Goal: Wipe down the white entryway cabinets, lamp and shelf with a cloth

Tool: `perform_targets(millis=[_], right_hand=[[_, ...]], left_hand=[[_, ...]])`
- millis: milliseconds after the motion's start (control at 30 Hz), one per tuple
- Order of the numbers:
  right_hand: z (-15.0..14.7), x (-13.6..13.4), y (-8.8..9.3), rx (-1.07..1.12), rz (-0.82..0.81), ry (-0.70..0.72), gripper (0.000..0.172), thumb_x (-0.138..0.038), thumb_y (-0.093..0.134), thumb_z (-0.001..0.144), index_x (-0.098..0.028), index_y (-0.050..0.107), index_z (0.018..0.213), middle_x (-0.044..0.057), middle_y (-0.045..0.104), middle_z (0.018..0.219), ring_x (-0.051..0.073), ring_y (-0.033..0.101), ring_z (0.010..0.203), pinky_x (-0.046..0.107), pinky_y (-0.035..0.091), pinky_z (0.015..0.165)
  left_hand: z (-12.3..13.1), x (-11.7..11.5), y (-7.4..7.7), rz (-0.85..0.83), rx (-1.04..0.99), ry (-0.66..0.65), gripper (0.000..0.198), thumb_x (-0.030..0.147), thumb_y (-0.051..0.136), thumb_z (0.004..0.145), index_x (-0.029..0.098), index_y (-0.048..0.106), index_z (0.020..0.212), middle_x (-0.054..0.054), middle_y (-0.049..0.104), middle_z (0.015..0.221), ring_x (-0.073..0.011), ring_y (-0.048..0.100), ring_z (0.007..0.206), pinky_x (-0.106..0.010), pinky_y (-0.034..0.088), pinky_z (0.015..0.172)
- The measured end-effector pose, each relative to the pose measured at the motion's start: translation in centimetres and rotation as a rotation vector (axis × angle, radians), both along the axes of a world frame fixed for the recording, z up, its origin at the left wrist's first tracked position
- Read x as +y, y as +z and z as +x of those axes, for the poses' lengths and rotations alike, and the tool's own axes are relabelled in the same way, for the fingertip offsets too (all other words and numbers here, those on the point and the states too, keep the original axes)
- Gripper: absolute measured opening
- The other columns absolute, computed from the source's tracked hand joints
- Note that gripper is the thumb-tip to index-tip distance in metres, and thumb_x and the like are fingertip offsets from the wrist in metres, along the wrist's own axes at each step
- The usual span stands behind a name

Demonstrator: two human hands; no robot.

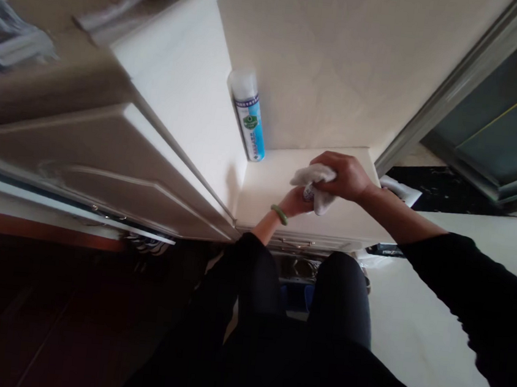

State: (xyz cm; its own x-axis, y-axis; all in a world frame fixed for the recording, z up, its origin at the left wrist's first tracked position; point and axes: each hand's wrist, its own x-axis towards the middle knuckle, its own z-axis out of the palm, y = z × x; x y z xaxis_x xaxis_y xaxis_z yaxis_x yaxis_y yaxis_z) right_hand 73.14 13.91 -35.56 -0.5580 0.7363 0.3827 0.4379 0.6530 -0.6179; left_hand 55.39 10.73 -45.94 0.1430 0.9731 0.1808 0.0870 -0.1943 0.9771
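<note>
My right hand is closed on a crumpled white cloth, its fingers bent over the top. Just below it, my left hand, with a green bangle at the wrist, is closed around a small white object with purple markings. The cloth covers most of that object, so its kind is hidden. Both hands are close together above the low white cabinet top. A white and blue spray can with a pale cap stands at the back of that top, apart from both hands.
On the left rises a taller white cabinet, with things lying on its top. A grey-framed glass panel is at the right, above a dark surface. A drawer handle shows on the low cabinet's front, near my knees.
</note>
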Motion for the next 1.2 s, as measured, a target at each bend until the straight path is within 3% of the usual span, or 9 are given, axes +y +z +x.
perform_targets(millis=[167, 233, 433, 633, 700, 867, 1067, 1133, 1200], right_hand=[[1.5, -1.1, 2.4, 0.379, -0.285, 0.024, 0.044, -0.058, 0.081, 0.072, -0.021, 0.072, 0.093, 0.005, 0.071, 0.088, 0.019, 0.064, 0.078, 0.032, 0.053, 0.071], [1.3, -1.7, 2.8, 0.444, -0.31, 0.008, 0.043, -0.056, 0.084, 0.07, -0.021, 0.07, 0.089, 0.005, 0.069, 0.084, 0.018, 0.06, 0.075, 0.032, 0.052, 0.068], [-0.1, -2.8, 2.4, 0.483, -0.155, -0.288, 0.029, -0.046, 0.079, 0.073, -0.023, 0.066, 0.085, 0.003, 0.063, 0.081, 0.018, 0.057, 0.074, 0.036, 0.054, 0.07], [0.2, -3.8, 3.8, 0.611, -0.386, -0.042, 0.044, -0.059, 0.083, 0.074, -0.026, 0.057, 0.087, 0.005, 0.062, 0.079, 0.023, 0.064, 0.075, 0.04, 0.059, 0.066], [-0.1, -4.3, 4.0, 0.611, -0.31, -0.068, 0.039, -0.055, 0.08, 0.077, -0.026, 0.057, 0.089, 0.005, 0.063, 0.081, 0.024, 0.065, 0.077, 0.042, 0.06, 0.068], [-1.0, -4.3, 3.8, 0.461, -0.054, -0.348, 0.021, -0.038, 0.075, 0.077, -0.024, 0.064, 0.089, 0.004, 0.066, 0.085, 0.021, 0.061, 0.082, 0.041, 0.058, 0.078], [-0.8, -4.0, 3.8, 0.788, -0.381, -0.06, 0.043, -0.053, 0.089, 0.077, -0.025, 0.059, 0.089, 0.001, 0.064, 0.078, 0.02, 0.064, 0.073, 0.039, 0.063, 0.069], [-1.0, -4.3, 3.5, 0.843, -0.375, -0.032, 0.044, -0.053, 0.091, 0.077, -0.025, 0.059, 0.089, -0.001, 0.062, 0.077, 0.018, 0.063, 0.071, 0.038, 0.063, 0.069], [-1.3, -4.6, 3.1, 0.835, -0.276, -0.093, 0.038, -0.046, 0.089, 0.079, -0.025, 0.059, 0.088, -0.002, 0.059, 0.077, 0.017, 0.062, 0.073, 0.036, 0.063, 0.073]], left_hand=[[0.1, -3.8, 3.6, -0.284, -0.209, -0.582, 0.067, 0.075, 0.094, 0.072, 0.02, 0.063, 0.096, -0.007, 0.073, 0.075, -0.0214, 0.071, 0.065, -0.041, 0.062, 0.067], [0.9, -4.9, 4.4, -0.262, -0.188, -0.506, 0.065, 0.074, 0.093, 0.074, 0.022, 0.06, 0.094, -0.004, 0.07, 0.071, -0.0203, 0.068, 0.062, -0.039, 0.058, 0.063], [1.8, -5.3, 5.4, -0.001, 0.297, 0.204, 0.059, 0.039, 0.105, 0.067, 0.027, 0.057, 0.097, 0.0, 0.065, 0.075, -0.029, 0.071, 0.078, -0.049, 0.062, 0.079], [0.7, -6.9, 6.9, -0.221, -0.219, -0.641, 0.056, 0.073, 0.086, 0.084, 0.022, 0.065, 0.093, -0.01, 0.075, 0.083, -0.0282, 0.074, 0.077, -0.048, 0.064, 0.075], [1.4, -7.1, 6.5, -0.166, -0.225, -0.544, 0.055, 0.072, 0.087, 0.083, 0.023, 0.064, 0.093, -0.008, 0.072, 0.076, -0.0265, 0.071, 0.071, -0.047, 0.063, 0.072], [2.6, -6.4, 5.6, -0.007, 0.145, 0.262, 0.062, 0.04, 0.107, 0.066, 0.029, 0.06, 0.105, -0.003, 0.068, 0.08, -0.0332, 0.073, 0.088, -0.051, 0.062, 0.084], [1.4, -8.1, 7.9, -0.263, -0.343, -0.615, 0.067, 0.074, 0.093, 0.068, 0.019, 0.063, 0.089, -0.005, 0.069, 0.073, -0.0206, 0.066, 0.065, -0.04, 0.057, 0.068], [1.7, -8.7, 8.2, -0.303, -0.378, -0.597, 0.064, 0.072, 0.092, 0.07, 0.019, 0.062, 0.089, -0.002, 0.066, 0.067, -0.0185, 0.062, 0.059, -0.038, 0.054, 0.064], [2.2, -8.7, 8.2, -0.248, -0.217, -0.311, 0.057, 0.056, 0.096, 0.07, 0.022, 0.059, 0.098, -0.001, 0.068, 0.071, -0.0197, 0.064, 0.064, -0.037, 0.052, 0.066]])
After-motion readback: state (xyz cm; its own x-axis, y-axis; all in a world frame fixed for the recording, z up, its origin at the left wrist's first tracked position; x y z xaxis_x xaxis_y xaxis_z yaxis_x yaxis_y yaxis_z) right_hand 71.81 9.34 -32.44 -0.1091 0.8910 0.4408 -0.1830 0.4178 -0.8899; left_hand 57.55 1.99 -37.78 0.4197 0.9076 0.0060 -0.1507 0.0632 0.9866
